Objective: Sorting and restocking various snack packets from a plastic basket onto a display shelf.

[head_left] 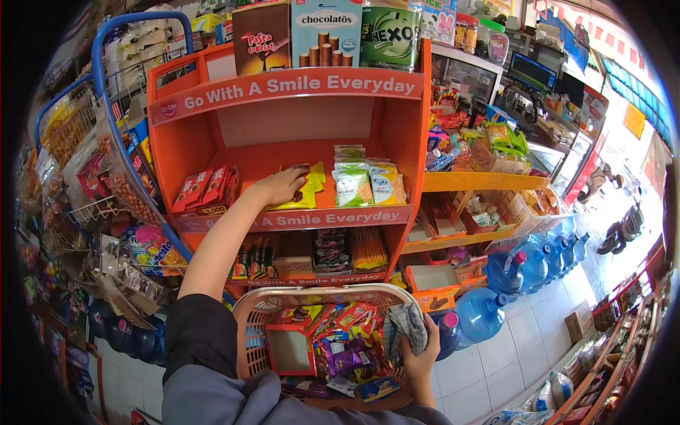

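Note:
On the middle shelf of an orange display rack (265, 154), my left hand (279, 187) rests over yellow snack packets (304, 195); its fingertips are partly hidden, so I cannot tell whether they grip. Red snack packets (204, 188) lie to the left, and green-and-white Malkist cracker packets (352, 186) stand to the right with yellow-and-white ones (387, 186). My right hand (421, 348) holds a grey checked cloth (405, 329) against the rim of a plastic shopping basket (249, 313). Inside the basket are assorted wrapped sweets (348, 353) and an open red-edged box (289, 348).
Boxes (324, 37) and a green Hexos jar (392, 34) top the rack. Blue water jugs (478, 316) line the floor at right. A blue-framed wire rack (103, 64) with hanging snacks crowds the left. More sweets fill a yellow-edged shelf (478, 180).

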A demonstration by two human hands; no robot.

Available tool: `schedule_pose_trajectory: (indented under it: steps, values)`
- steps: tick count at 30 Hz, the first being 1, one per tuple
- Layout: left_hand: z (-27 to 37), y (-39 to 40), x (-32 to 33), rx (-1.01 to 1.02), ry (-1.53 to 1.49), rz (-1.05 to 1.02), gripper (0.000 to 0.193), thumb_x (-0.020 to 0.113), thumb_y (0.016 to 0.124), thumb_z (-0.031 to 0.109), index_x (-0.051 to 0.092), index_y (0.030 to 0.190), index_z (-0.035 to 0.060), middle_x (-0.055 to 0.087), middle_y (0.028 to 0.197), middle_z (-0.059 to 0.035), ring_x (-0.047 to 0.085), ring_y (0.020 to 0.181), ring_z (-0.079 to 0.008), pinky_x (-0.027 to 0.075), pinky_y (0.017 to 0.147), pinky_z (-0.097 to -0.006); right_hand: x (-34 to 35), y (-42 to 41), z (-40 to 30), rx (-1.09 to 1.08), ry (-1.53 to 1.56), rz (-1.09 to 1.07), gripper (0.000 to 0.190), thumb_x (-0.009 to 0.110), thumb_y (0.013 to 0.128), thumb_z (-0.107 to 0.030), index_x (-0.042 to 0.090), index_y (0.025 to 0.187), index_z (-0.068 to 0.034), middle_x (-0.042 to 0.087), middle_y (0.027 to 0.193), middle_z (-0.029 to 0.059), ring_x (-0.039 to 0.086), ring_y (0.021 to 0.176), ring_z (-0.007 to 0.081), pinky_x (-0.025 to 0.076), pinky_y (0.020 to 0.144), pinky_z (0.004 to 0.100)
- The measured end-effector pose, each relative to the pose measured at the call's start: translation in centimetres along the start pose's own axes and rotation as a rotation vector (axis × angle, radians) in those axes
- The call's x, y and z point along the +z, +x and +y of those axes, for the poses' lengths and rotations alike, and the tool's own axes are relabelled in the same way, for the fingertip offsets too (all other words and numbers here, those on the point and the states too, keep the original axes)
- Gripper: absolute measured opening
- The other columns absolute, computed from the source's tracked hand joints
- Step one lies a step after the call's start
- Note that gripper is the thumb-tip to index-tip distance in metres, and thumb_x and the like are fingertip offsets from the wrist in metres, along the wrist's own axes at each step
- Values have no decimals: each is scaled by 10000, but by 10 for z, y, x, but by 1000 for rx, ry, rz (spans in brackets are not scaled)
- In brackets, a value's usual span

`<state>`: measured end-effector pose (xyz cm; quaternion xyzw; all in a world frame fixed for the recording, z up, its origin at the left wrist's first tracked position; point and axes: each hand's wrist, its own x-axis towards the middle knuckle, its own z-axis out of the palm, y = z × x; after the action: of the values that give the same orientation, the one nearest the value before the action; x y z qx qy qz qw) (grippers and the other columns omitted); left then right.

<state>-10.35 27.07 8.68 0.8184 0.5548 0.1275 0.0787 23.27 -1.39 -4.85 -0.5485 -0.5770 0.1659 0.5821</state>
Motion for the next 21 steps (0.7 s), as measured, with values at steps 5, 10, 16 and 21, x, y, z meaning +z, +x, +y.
schedule_pose_trajectory:
  steps: [5, 10, 16, 21]
  values:
    - [-3, -10, 0, 76, -102, -35, 465, 286, 932, 330, 300, 1329, 88, 272, 1395, -121, 236, 1295, -280, 164, 1071, -416, 1, -1, -4, -9, -17, -3, 553, 645, 639, -19, 458, 1158, 20, 543, 972, 127, 534, 893, 213, 410, 824, 298]
    - [16, -4, 7, 21, -19, -70, 487, 247, 935, 364, 266, 1353, 115, 146, 1439, -134, 90, 1335, -302, 66, 1072, -481, 2, 0, -8, -55, -80, -14, 558, 656, 628, -25, 467, 1151, 16, 546, 970, 137, 543, 894, 240, 415, 817, 310]
    - [46, 4, 9, -81, 54, -94, 510, 240, 928, 401, 256, 1359, 129, 97, 1453, -121, 39, 1341, -316, 44, 1057, -527, 4, 1, -7, -93, -148, -6, 579, 691, 606, -103, 488, 1143, -31, 557, 932, 154, 572, 848, 307, 452, 761, 342]
    - [38, 22, 9, -159, -27, 11, 502, 263, 921, 411, 343, 1314, 108, 274, 1395, -128, 206, 1306, -308, 151, 1041, -516, 3, 3, -15, -60, -118, -37, 547, 666, 616, -41, 484, 1130, -3, 554, 965, 150, 561, 899, 280, 424, 811, 325]
